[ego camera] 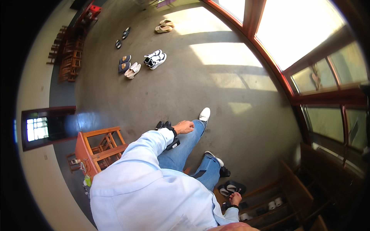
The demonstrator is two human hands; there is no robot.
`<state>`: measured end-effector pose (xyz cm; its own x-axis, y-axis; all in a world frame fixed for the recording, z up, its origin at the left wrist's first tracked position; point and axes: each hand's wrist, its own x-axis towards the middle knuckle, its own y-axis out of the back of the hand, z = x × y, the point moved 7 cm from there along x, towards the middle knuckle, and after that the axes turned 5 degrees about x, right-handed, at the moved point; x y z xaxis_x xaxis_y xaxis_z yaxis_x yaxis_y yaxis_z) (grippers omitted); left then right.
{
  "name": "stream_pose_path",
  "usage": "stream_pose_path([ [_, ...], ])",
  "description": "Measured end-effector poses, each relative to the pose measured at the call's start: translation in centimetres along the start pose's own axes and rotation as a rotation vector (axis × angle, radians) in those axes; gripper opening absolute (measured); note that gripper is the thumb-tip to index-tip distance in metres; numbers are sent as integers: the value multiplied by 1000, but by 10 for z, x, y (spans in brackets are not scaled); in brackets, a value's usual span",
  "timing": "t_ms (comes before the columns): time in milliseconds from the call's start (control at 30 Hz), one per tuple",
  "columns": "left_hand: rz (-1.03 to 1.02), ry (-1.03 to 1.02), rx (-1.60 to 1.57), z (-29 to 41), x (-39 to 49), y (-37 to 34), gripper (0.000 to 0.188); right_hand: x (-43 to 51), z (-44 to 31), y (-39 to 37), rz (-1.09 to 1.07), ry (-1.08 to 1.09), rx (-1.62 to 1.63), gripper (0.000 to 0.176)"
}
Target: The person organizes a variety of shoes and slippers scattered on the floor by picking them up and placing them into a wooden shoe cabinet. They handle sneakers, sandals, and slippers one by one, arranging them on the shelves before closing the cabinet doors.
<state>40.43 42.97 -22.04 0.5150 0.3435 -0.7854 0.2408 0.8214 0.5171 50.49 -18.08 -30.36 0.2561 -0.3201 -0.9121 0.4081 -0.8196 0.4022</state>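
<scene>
My left hand (184, 127), with a dark band at the wrist, hangs over the blue jeans of one leg (182, 150); its fingers are curled and the palm side is hidden. Close to its forearm is a small black box-like object (173, 144). My right hand (235, 198), also banded, is at the lower right beside dark slippers with pale insides (231, 188). Its fingers are bent, and whether they hold anything is too small to tell. White shoes show below the jeans, one ahead (204, 114) and one nearer (218, 161).
A dark wooden shoe rack (294, 184) with shoes fills the lower right. Black shoes (163, 125) lie past my left wrist. Several pairs, including white-and-black sneakers (156, 59), stand on the grey floor. A wooden cabinet-like frame (107, 153) is at left, a red-framed glass door (277, 57) at right.
</scene>
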Motion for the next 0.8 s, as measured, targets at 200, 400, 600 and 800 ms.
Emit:
stream_pose_path([
  [200, 258, 340, -290, -171, -64, 97, 26, -71, -212, -140, -331, 278, -221, 22],
  [400, 583, 516, -616, -247, -112, 130, 21, -130, -403, -256, -496, 555, -464, 24],
  [600, 707, 577, -764, -268, -135, 111, 24, -156, -515, -351, -445, 665, -832, 21],
  [800, 699, 834, -843, -291, -134, 92, 24, -169, -627, -526, -345, 816, -1353, 32],
])
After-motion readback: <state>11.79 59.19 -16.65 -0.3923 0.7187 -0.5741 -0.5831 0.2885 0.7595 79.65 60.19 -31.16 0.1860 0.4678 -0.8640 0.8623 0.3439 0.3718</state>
